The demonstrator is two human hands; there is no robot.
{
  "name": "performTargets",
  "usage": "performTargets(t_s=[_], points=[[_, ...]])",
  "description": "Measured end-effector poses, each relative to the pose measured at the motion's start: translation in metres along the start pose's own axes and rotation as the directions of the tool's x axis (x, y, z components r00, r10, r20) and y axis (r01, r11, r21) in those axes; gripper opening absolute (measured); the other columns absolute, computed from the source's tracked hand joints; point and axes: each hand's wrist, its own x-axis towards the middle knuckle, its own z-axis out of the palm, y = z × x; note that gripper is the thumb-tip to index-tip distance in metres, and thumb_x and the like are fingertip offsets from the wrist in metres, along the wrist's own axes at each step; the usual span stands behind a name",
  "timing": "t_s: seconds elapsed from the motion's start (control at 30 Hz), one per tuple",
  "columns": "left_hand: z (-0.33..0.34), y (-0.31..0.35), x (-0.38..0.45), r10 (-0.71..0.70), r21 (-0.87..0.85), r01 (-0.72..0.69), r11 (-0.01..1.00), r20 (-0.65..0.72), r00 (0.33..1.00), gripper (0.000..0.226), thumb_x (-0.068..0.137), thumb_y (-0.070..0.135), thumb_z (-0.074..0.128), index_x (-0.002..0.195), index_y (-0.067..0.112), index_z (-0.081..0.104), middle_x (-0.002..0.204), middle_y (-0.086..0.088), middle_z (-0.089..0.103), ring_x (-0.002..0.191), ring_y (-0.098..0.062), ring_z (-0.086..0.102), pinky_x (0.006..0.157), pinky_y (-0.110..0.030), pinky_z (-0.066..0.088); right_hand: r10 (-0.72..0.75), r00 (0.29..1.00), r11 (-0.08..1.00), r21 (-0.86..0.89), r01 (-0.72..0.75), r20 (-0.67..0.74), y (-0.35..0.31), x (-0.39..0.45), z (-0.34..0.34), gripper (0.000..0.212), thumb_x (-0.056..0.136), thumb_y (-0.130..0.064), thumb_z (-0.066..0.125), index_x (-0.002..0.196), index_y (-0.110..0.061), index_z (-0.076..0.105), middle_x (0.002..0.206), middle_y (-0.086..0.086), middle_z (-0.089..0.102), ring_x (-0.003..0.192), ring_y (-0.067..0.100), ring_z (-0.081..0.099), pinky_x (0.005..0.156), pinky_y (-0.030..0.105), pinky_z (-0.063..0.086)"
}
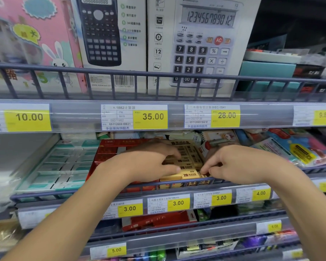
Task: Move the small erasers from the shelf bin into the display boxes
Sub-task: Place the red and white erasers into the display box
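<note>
A yellow display box of small yellow 2B erasers stands at the front of the middle shelf, behind the grey wire rail. My left hand lies over its left side, thumb and fingers curled onto the erasers. From the right comes my right hand, its fingertips pinching an eraser at the box's front right corner. A red display box sits directly to the left, partly hidden by my left hand.
Teal-and-white eraser packs fill the shelf to the left. Colourful packets lie to the right. The upper shelf, overhanging close above, carries calculator boxes. Along the shelf fronts run the grey wire rail and price strips.
</note>
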Motion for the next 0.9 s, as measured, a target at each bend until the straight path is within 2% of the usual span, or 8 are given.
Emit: performTargets(t_s=[0.13, 0.27, 0.4, 0.43, 0.5, 0.7, 0.8, 0.9], points=[[-0.003, 0.001, -0.001, 0.014, 0.032, -0.014, 0.999, 0.02, 1.0, 0.049, 0.098, 0.056, 0.061, 0.141, 0.033, 0.058, 0.147, 0.01, 0.054, 0.13, -0.012, 0.05, 0.111, -0.034, 0.042, -0.046, 0.999, 0.999, 0.012, 0.046, -0.001, 0.001, 0.001, 0.003, 0.036, 0.102, -0.025, 0.045, 0.125, -0.042, 0.068, 0.051, -0.049, 0.045, 0.054, -0.033, 0.041, 0.052, -0.004, 0.032], [-0.005, 0.003, -0.001, 0.007, 0.039, -0.01, 0.999, 0.056, 0.998, 0.053, 0.098, 0.055, 0.062, 0.145, 0.032, 0.055, 0.15, 0.009, 0.051, 0.134, -0.012, 0.047, 0.111, -0.029, 0.039, -0.064, 0.998, 0.997, -0.038, 0.064, -0.002, 0.0, 0.004, 0.005, 0.041, 0.102, -0.021, 0.042, 0.126, -0.042, 0.068, 0.073, -0.043, 0.043, 0.056, -0.034, 0.04, 0.051, -0.002, 0.033], [-0.008, 0.005, 0.0, 0.016, 0.065, -0.022, 0.998, 0.089, 0.996, 0.054, 0.096, 0.054, 0.066, 0.144, 0.031, 0.057, 0.149, 0.006, 0.052, 0.134, -0.014, 0.047, 0.114, -0.035, 0.038, -0.039, 0.999, 0.999, -0.033, 0.039, -0.001, 0.003, 0.005, 0.002, 0.045, 0.101, -0.017, 0.04, 0.122, -0.042, 0.07, 0.062, -0.051, 0.05, 0.059, -0.029, 0.046, 0.052, -0.002, 0.033], [-0.009, 0.005, 0.001, 0.02, 0.071, -0.027, 0.997, 0.094, 0.995, 0.052, 0.096, 0.053, 0.066, 0.142, 0.03, 0.059, 0.147, 0.005, 0.052, 0.133, -0.014, 0.048, 0.114, -0.036, 0.038, -0.041, 0.999, 0.999, -0.012, 0.041, -0.018, 0.006, 0.004, 0.001, 0.044, 0.102, -0.017, 0.04, 0.122, -0.042, 0.07, 0.077, -0.05, 0.058, 0.064, -0.024, 0.05, 0.056, -0.002, 0.034], [-0.01, 0.006, 0.001, 0.03, 0.089, -0.038, 0.995, 0.095, 0.995, 0.05, 0.096, 0.052, 0.066, 0.14, 0.029, 0.061, 0.145, 0.004, 0.054, 0.131, -0.015, 0.049, 0.112, -0.036, 0.039, -0.046, 0.995, 0.999, 0.021, 0.048, -0.091, 0.01, 0.005, 0.001, 0.04, 0.103, -0.022, 0.041, 0.123, -0.046, 0.065, 0.114, -0.029, 0.062, 0.082, -0.014, 0.051, 0.067, 0.0, 0.034], [-0.01, 0.008, 0.0, 0.03, 0.145, -0.042, 0.989, 0.084, 0.996, 0.048, 0.097, 0.054, 0.063, 0.139, 0.03, 0.064, 0.145, 0.007, 0.056, 0.13, -0.014, 0.05, 0.112, -0.035, 0.04, -0.079, 0.977, 0.994, 0.056, 0.092, -0.2, 0.014, 0.023, 0.008, 0.031, 0.094, -0.041, 0.062, 0.122, -0.053, 0.059, 0.104, -0.026, 0.056, 0.086, -0.008, 0.053, 0.067, 0.01, 0.04], [-0.01, 0.008, -0.001, 0.012, 0.145, -0.024, 0.989, 0.084, 0.996, 0.05, 0.097, 0.055, 0.062, 0.142, 0.033, 0.06, 0.151, 0.009, 0.052, 0.136, -0.013, 0.046, 0.116, -0.036, 0.036, -0.037, 0.986, 0.998, -0.05, 0.03, -0.16, 0.007, 0.034, 0.012, 0.04, 0.092, -0.047, 0.066, 0.13, -0.05, 0.056, 0.128, -0.014, 0.055, 0.096, 0.006, 0.053, 0.075, 0.021, 0.04], [-0.012, 0.006, -0.003, -0.004, 0.133, -0.01, 0.991, 0.101, 0.995, 0.053, 0.097, 0.053, 0.063, 0.145, 0.031, 0.057, 0.154, 0.009, 0.049, 0.14, -0.011, 0.042, 0.118, -0.035, 0.033, -0.03, 0.987, 0.995, -0.1, 0.014, -0.159, 0.003, 0.041, 0.014, 0.041, 0.092, -0.047, 0.066, 0.131, -0.052, 0.055, 0.141, -0.013, 0.05, 0.099, 0.008, 0.047, 0.074, 0.02, 0.038]])
